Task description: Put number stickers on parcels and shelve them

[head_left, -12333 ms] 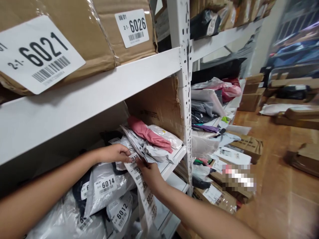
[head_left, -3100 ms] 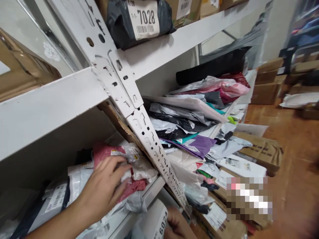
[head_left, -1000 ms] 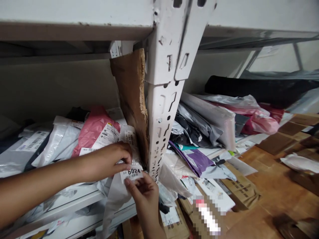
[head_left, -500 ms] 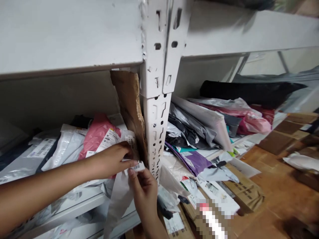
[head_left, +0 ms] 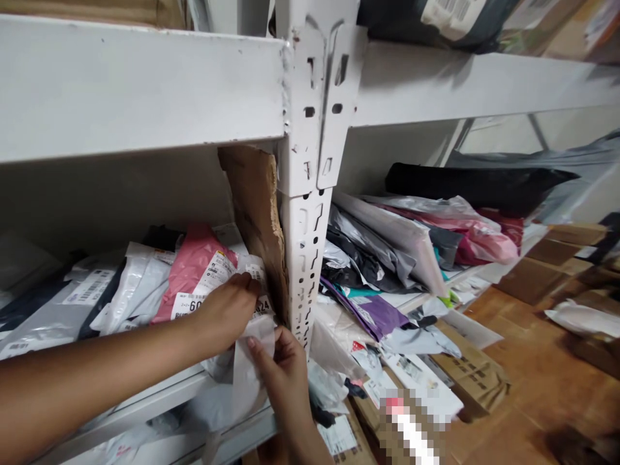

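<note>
Your right hand (head_left: 285, 361) is closed narrow, thumb against fingers, pinching a pale paper strip (head_left: 247, 384) that hangs down in front of the shelf edge (head_left: 145, 402). Your left hand (head_left: 235, 309) reaches in just above it with the fingers curled together; its fingertips are partly hidden, so you cannot tell whether they grip or only press. Right at those fingertips, just above the top of the strip, sits a white label (head_left: 262, 306) whose visible digits end in "024", at the front of a whitish parcel (head_left: 254, 268) at the right end of your shelf. Just left of that parcel lies a pink parcel (head_left: 192, 253), tilted, with a printed label and, lower down, another label (head_left: 186, 306) starting "2-2-60", the rest covered by your hand. Further left come a clear-and-white bag (head_left: 140, 278) and a grey parcel (head_left: 62, 320) with a barcode label. To the right of the whitish parcel, a torn cardboard sheet (head_left: 254, 206) stands upright beside the white post (head_left: 301, 258). Beyond the post, the next shelf carries piled bags, among them a purple one (head_left: 378, 314) and a long black one (head_left: 469, 185). Farther right, brown cartons (head_left: 537, 278) stand on the wood-coloured floor (head_left: 527, 352).
</note>
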### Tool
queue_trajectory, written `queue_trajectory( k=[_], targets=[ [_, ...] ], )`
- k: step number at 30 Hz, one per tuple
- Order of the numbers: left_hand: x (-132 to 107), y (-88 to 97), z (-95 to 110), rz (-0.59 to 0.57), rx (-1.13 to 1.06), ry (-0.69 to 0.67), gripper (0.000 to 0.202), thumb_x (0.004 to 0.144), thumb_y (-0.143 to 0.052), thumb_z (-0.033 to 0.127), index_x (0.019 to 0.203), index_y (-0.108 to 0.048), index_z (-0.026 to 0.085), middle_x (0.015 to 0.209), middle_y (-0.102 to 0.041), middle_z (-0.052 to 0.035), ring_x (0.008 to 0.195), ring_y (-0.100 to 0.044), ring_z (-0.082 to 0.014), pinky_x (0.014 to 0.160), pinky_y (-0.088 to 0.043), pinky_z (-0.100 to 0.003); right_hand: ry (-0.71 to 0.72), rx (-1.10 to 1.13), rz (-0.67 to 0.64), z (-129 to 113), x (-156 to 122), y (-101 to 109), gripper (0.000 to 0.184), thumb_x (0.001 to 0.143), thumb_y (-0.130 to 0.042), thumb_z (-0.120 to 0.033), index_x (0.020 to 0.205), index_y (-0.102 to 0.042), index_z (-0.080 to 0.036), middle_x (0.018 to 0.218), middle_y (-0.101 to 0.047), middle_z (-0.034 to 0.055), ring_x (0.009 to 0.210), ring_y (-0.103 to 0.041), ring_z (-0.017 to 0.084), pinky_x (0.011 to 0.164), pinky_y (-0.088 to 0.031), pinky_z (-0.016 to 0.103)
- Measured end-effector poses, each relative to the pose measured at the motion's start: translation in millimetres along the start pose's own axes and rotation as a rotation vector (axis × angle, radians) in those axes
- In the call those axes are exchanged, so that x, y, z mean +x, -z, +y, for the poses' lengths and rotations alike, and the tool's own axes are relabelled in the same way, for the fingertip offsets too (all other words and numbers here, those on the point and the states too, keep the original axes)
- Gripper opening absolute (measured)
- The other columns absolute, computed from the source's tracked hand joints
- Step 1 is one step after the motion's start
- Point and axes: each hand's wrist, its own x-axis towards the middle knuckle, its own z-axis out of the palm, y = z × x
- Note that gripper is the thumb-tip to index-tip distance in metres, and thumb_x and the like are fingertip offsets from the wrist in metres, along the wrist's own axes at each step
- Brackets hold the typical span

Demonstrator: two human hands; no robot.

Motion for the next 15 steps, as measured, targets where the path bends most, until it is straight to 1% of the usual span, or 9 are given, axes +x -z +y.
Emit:
queue_trajectory(
  k=[2, 4, 7, 9, 10, 11, 12, 13, 15],
  targets=[
    [-0.5, 1.0, 5.1, -0.035, 0.102, 0.022, 0.031, 0.083, -0.040, 0.001, 0.099, -0.066, 0.007, 0.101, -0.065, -0.0184, 0.097, -0.060, -0.0316, 0.085, -0.049, -0.043, -0.053, 0.002, -0.058, 5.5, -15.8, 5.7, 0.043, 0.072, -0.073, -0.048, 0.063, -0.042, -0.020, 0.057, -0.044, -0.0050, 0.054, -0.035, 0.009, 0.051, -0.032, 0.021],
    [-0.2, 1.8, 8.8, -0.039, 0.133, 0.041, 0.029, 0.085, -0.042, 0.001, 0.102, -0.065, 0.006, 0.100, -0.065, -0.0178, 0.094, -0.061, -0.0304, 0.083, -0.050, -0.042, -0.078, -0.030, -0.134, 19.9, -34.2, 17.6, 0.042, 0.074, -0.072, -0.044, 0.061, -0.040, -0.021, 0.056, -0.041, -0.0058, 0.053, -0.033, 0.009, 0.050, -0.029, 0.021],
    [-0.3, 2.0, 11.2, 0.041, 0.128, 0.088, 0.036, 0.084, -0.048, 0.002, 0.118, -0.059, 0.008, 0.109, -0.064, -0.0172, 0.093, -0.062, -0.0280, 0.078, -0.052, -0.039, -0.044, -0.062, -0.204, 51.7, -58.1, 51.9, 0.042, 0.065, -0.076, -0.039, 0.057, -0.039, -0.021, 0.054, -0.040, -0.0063, 0.052, -0.033, 0.009, 0.049, -0.027, 0.021],
    [-3.3, 2.8, 11.0, 0.024, 0.133, 0.030, 0.036, 0.089, -0.045, 0.005, 0.121, -0.059, 0.011, 0.116, -0.063, -0.0161, 0.098, -0.063, -0.0276, 0.081, -0.052, -0.040, -0.078, -0.060, -0.113, 70.8, -67.1, 83.5, 0.044, 0.062, -0.079, -0.039, 0.056, -0.039, -0.021, 0.052, -0.039, -0.0070, 0.051, -0.032, 0.009, 0.048, -0.026, 0.020],
    [-6.7, 3.3, 11.4, -0.006, 0.142, -0.038, 0.035, 0.091, -0.042, 0.007, 0.120, -0.061, 0.012, 0.119, -0.063, -0.0154, 0.104, -0.062, -0.0282, 0.089, -0.051, -0.043, -0.128, -0.064, -0.037, 77.4, -69.3, 99.7, 0.044, 0.064, -0.078, -0.040, 0.057, -0.039, -0.021, 0.053, -0.038, -0.0073, 0.051, -0.031, 0.009, 0.048, -0.027, 0.020],
    [-11.7, 3.3, 13.0, -0.029, 0.151, -0.094, 0.034, 0.093, -0.040, 0.010, 0.119, -0.062, 0.010, 0.122, -0.064, -0.0160, 0.113, -0.059, -0.0295, 0.099, -0.046, -0.047, -0.175, -0.048, 0.004, 81.2, -70.5, 114.8, 0.046, 0.064, -0.079, -0.043, 0.057, -0.039, -0.021, 0.052, -0.037, -0.0076, 0.050, -0.030, 0.008, 0.047, -0.027, 0.020],
    [-18.7, 2.2, 16.6, -0.019, 0.160, -0.096, 0.034, 0.095, -0.041, 0.014, 0.121, -0.061, 0.006, 0.126, -0.062, -0.0188, 0.123, -0.053, -0.0319, 0.109, -0.037, -0.052, -0.217, -0.020, 0.026, 82.1, -71.3, 127.7, 0.048, 0.064, -0.079, -0.046, 0.057, -0.039, -0.021, 0.052, -0.036, -0.0078, 0.049, -0.029, 0.008, 0.046, -0.027, 0.020],
    [-27.7, -0.8, 22.7, 0.027, 0.162, -0.046, 0.039, 0.096, -0.044, 0.020, 0.127, -0.057, 0.000, 0.132, -0.058, -0.0236, 0.133, -0.044, -0.0349, 0.116, -0.026, -0.055, -0.244, 0.010, 0.052, 80.2, -72.3, 137.6, 0.048, 0.064, -0.080, -0.047, 0.059, -0.040, -0.021, 0.053, -0.038, -0.0073, 0.049, -0.031, 0.008, 0.046, -0.029, 0.020],
    [-49.8, -16.5, 44.6, 0.158, 0.104, 0.029, 0.065, 0.095, -0.050, 0.037, 0.140, -0.039, -0.007, 0.148, -0.039, -0.0313, 0.147, -0.016, -0.0383, 0.120, -0.006, -0.060, -0.279, 0.059, 0.075, 69.5, -77.0, 147.1, 0.046, 0.063, -0.082, -0.047, 0.063, -0.043, -0.021, 0.059, -0.046, -0.0046, 0.052, -0.039, 0.010, 0.048, -0.034, 0.021]
  ],
)
